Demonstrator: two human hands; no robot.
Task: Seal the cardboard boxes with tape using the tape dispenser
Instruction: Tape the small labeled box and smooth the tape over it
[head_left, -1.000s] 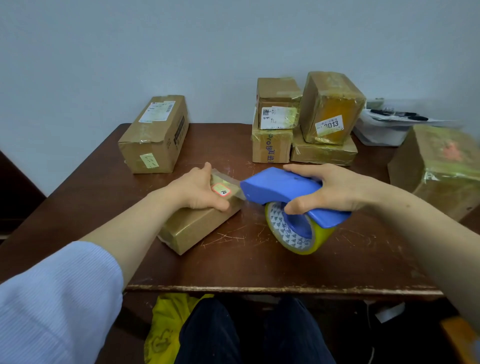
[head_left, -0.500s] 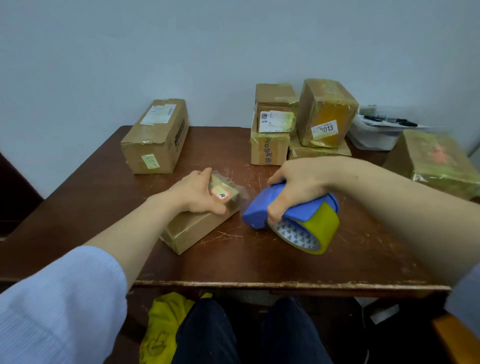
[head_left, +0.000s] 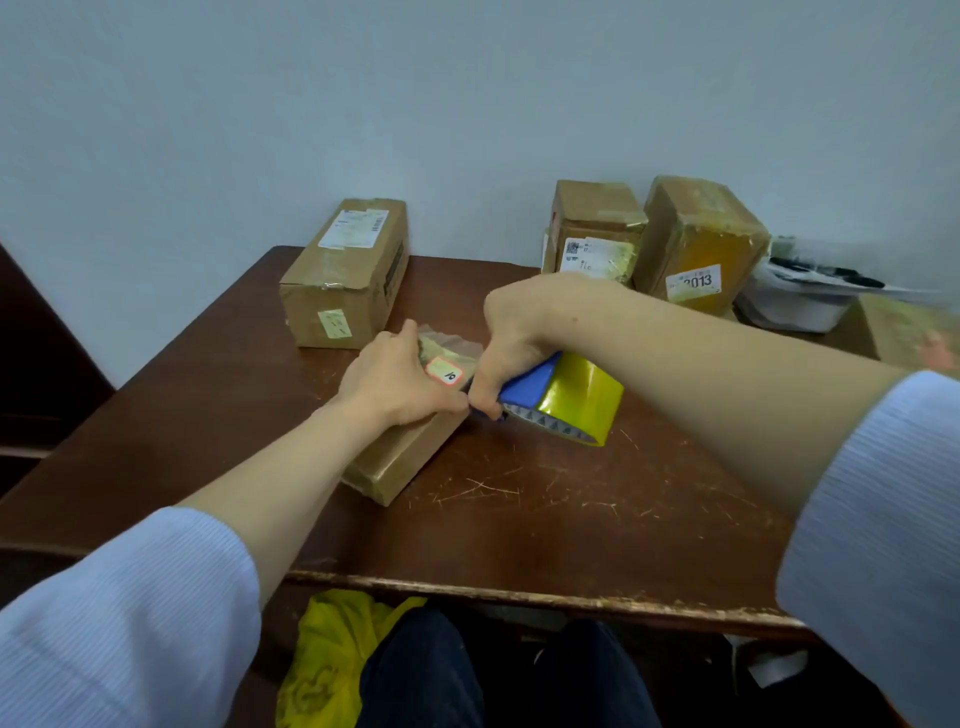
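A small flat cardboard box with a red-edged sticker lies in the middle of the brown table. My left hand lies over its far end, fingers curled round the edge, holding it down. My right hand grips the blue tape dispenser with its yellow tape roll, tilted down against the box's right end, next to my left thumb. A loose bit of clear tape sticks up at the box's far end.
A long cardboard box stands at the back left. Stacked boxes, one labelled 2013, sit at the back right beside a white container and another blurred box. A yellow bag lies below the table's near edge.
My right hand has turned the dispenser and swung it left and down until it meets the small box's right end. My left hand has stayed on the box. The camera has tilted.
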